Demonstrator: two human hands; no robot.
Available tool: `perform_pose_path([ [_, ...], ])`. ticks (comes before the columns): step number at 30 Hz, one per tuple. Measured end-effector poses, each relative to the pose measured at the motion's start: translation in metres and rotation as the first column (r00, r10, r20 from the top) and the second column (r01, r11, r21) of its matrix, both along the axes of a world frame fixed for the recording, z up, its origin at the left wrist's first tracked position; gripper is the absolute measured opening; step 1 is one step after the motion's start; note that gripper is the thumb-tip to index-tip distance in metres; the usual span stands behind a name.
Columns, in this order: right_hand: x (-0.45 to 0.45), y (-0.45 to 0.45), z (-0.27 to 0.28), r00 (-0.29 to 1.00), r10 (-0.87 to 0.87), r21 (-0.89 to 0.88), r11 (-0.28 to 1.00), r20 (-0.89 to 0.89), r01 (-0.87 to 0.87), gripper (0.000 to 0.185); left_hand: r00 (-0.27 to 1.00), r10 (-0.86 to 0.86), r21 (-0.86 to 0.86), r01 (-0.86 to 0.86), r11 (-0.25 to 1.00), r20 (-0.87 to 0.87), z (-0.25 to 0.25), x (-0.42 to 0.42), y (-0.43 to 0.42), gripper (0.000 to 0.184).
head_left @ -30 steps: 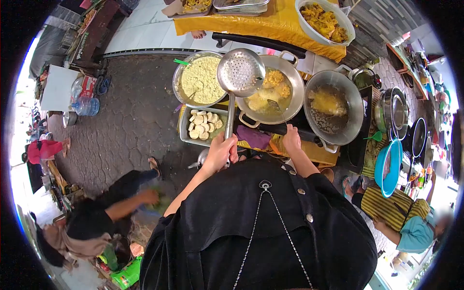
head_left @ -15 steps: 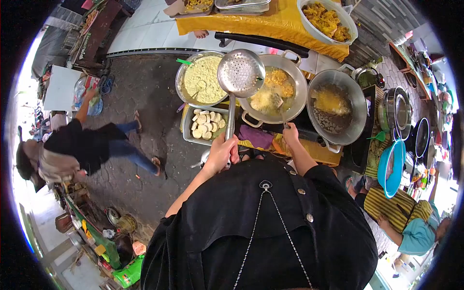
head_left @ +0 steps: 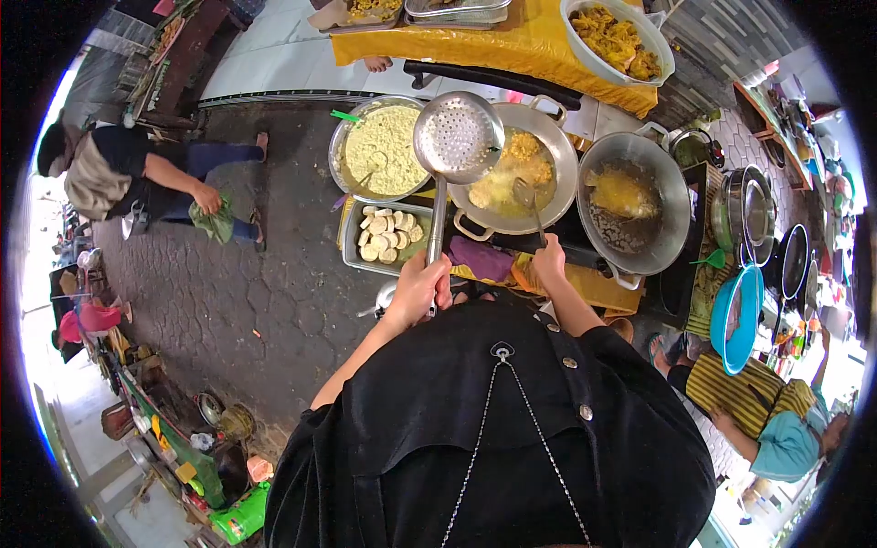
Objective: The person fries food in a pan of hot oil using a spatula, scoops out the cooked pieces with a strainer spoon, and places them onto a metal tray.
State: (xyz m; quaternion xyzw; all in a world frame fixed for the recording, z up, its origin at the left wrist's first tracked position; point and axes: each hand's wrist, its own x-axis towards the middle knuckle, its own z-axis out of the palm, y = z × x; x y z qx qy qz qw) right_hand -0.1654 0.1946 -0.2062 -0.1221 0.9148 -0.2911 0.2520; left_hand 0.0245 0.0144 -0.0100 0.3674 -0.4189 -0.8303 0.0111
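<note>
Spatula (head_left: 525,194) has shifted; our right hand (head_left: 550,262) grips it, our left hand (head_left: 423,283) the skimmer (head_left: 458,137). We advise sliding low beneath fritters (head_left: 523,146).

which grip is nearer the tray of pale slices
Left: the left grip, around the skimmer handle, is just off the near right corner of the tray. The right grip, on the spatula handle, is farther right, beyond the purple cloth.
</note>
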Motion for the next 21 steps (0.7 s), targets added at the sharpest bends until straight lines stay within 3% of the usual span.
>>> perform_pose_path([
  [3, 0.000, 0.002, -0.013, 1.000, -0.001, 0.084, 0.996, -0.026, 0.003, 0.040, 0.999, 0.033, 0.010, -0.033, 0.999, 0.014, -0.001, 0.002, 0.001, 0.011],
  [5, 0.004, -0.010, 0.017, 0.956, -0.245, 0.075, 0.969, 0.161, 0.235, 0.029, 0.999, 0.047, 0.013, -0.047, 0.999, 0.021, -0.002, 0.004, 0.001, 0.011],
  [6, 0.002, -0.011, 0.006, 0.956, -0.243, 0.076, 0.969, 0.162, 0.234, 0.029, 0.998, 0.060, 0.018, -0.061, 0.998, 0.027, -0.003, 0.004, 0.001, 0.011],
  [8, -0.004, -0.013, -0.033, 0.863, -0.337, 0.036, 0.936, 0.376, 0.350, 0.034, 0.998, 0.039, -0.011, -0.039, 0.999, 0.039, 0.001, 0.004, 0.001, 0.009],
  [9, -0.003, -0.016, -0.034, 0.862, -0.335, 0.036, 0.937, 0.380, 0.348, 0.034, 0.998, 0.016, -0.038, -0.014, 0.999, 0.053, 0.003, 0.004, 0.001, 0.007],
  [11, 0.000, -0.021, -0.035, 0.593, -0.322, -0.218, 0.718, 0.737, 0.661, 0.042, 0.998, 0.034, -0.022, -0.033, 0.999, 0.049, 0.002, 0.005, 0.002, 0.009],
  [12, 0.000, -0.025, -0.030, 0.592, -0.322, -0.218, 0.717, 0.739, 0.662, 0.042, 0.998, 0.051, -0.006, -0.051, 0.999, 0.043, 0.002, 0.005, 0.002, 0.010],
  [14, 0.001, -0.030, -0.018, 0.414, -0.326, -0.182, 0.556, 0.850, 0.811, 0.049, 0.998, 0.046, -0.007, -0.045, 0.999, 0.044, 0.002, 0.005, 0.002, 0.010],
  [21, 0.015, -0.025, 0.004, 0.456, -0.280, -0.240, 0.563, 0.845, 0.791, 0.049, 0.997, 0.059, 0.000, -0.060, 0.998, 0.051, 0.003, 0.006, 0.002, 0.009],
])
